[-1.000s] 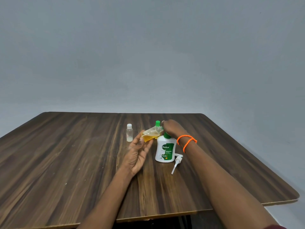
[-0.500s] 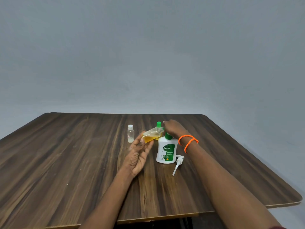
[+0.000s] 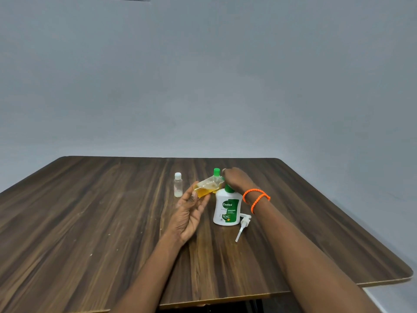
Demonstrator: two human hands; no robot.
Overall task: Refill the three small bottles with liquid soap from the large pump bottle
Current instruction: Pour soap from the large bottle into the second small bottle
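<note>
Amber soap pools low in the small clear bottle (image 3: pixel 207 188), tilted because our left hand (image 3: pixel 188 213) grips its base while our right hand (image 3: pixel 237 179) closes fingers around its neck, apparently capping. Beside it, the Dettol bottle (image 3: pixel 226 210) stands unpumped on the desk (image 3: pixel 90 222).

Dim, even light — soft shadows, slight blur, wide-angle bending at edges.

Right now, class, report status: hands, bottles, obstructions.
Left hand holds tilted small bottle; right hand at its neck. Pump head off, beside Dettol bottle. Nothing blocking.
</note>
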